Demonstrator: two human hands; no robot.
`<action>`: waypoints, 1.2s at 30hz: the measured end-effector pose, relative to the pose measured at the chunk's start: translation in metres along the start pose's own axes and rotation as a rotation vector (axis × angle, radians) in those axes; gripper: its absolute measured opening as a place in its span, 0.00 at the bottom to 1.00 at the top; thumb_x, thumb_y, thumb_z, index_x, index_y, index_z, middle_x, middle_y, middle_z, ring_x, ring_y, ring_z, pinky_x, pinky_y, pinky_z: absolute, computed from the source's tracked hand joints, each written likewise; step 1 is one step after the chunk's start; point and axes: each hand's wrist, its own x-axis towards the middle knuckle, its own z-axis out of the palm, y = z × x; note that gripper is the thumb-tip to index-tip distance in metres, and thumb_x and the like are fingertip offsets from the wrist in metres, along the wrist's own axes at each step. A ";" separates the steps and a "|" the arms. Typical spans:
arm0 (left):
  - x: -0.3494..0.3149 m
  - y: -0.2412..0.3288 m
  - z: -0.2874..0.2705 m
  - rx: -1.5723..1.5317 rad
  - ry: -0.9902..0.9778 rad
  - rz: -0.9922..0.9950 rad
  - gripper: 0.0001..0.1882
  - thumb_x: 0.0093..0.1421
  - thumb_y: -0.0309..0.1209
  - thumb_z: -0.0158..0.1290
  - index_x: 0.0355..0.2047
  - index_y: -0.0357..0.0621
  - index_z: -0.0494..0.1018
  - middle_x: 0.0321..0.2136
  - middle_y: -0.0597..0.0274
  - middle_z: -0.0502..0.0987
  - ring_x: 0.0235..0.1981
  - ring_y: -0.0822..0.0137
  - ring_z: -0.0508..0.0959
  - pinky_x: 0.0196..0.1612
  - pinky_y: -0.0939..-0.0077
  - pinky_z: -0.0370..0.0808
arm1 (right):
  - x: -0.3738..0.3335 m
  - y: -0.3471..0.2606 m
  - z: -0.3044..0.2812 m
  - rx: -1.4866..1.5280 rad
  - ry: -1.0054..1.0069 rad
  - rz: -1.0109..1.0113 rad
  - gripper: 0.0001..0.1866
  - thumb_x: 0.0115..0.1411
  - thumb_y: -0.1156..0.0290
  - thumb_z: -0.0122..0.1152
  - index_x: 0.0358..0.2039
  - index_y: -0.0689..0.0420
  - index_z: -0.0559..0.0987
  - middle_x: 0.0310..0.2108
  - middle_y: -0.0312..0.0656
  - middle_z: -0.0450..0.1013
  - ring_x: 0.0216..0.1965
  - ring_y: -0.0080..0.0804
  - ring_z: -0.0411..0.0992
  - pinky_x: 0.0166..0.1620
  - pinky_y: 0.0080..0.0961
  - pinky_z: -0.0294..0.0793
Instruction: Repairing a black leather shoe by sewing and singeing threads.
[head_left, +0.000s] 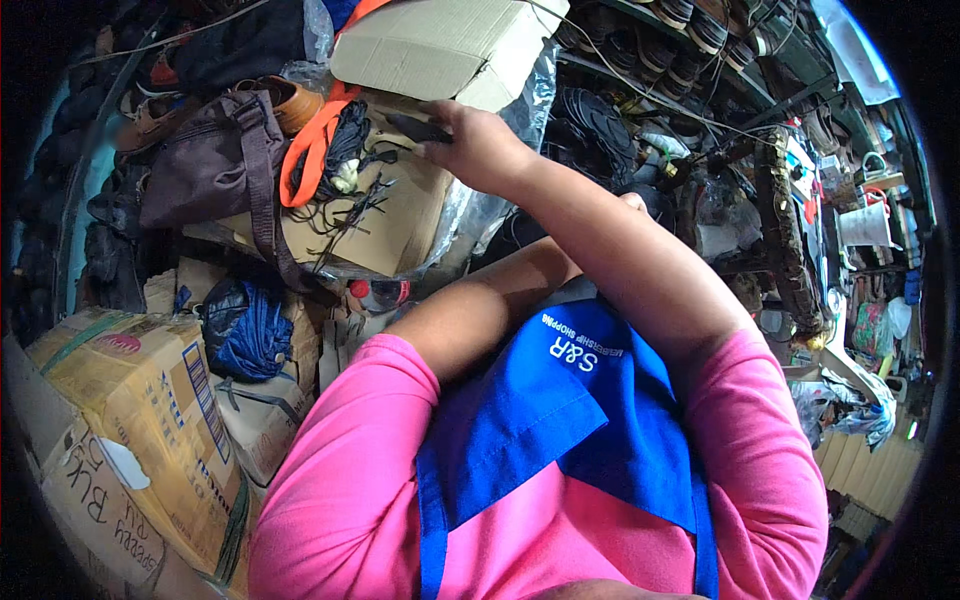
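My right hand [475, 148] reaches across to the left, over a flat cardboard piece [405, 235]. Between its thumb and fingers is a flat dark piece [418, 128], whose exact kind I cannot make out. Thin black cords and dark scraps [340, 205] lie on the cardboard beside it, along with an orange strap [298, 165]. My left forearm passes beneath the right one. Only a bit of my left hand [633, 203] shows past the right forearm; its fingers and anything in them are hidden.
A dark brown bag [215, 160] with a hanging strap lies at the left. Below it stand a taped carton [150, 420] and a blue plastic bundle [245, 330]. Another cardboard piece [450, 50] lies behind. Shoes [690, 40] fill racks at the far right, near a wooden post [790, 230].
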 end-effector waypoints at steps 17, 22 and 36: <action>-0.046 0.061 -0.118 -0.149 0.491 -0.811 0.16 0.54 0.20 0.50 0.45 0.41 0.74 0.33 0.69 0.72 0.32 0.79 0.69 0.34 0.86 0.67 | -0.303 0.097 -0.139 -0.161 0.380 0.455 0.11 0.55 0.68 0.62 0.37 0.57 0.79 0.32 0.40 0.72 0.35 0.27 0.71 0.38 0.23 0.70; -0.030 0.086 -0.093 0.132 0.155 -0.645 0.13 0.54 0.25 0.55 0.42 0.41 0.76 0.34 0.65 0.73 0.36 0.74 0.71 0.42 0.82 0.67 | -0.330 0.075 -0.106 -0.388 0.341 0.249 0.13 0.50 0.64 0.66 0.35 0.57 0.78 0.36 0.46 0.69 0.38 0.44 0.70 0.39 0.34 0.71; 0.019 0.159 -0.034 0.118 -0.067 -0.362 0.18 0.47 0.31 0.61 0.40 0.41 0.76 0.42 0.53 0.75 0.46 0.60 0.75 0.50 0.71 0.69 | -0.370 0.040 -0.097 -0.064 0.370 0.300 0.08 0.57 0.70 0.60 0.33 0.61 0.74 0.30 0.44 0.73 0.33 0.32 0.73 0.38 0.28 0.71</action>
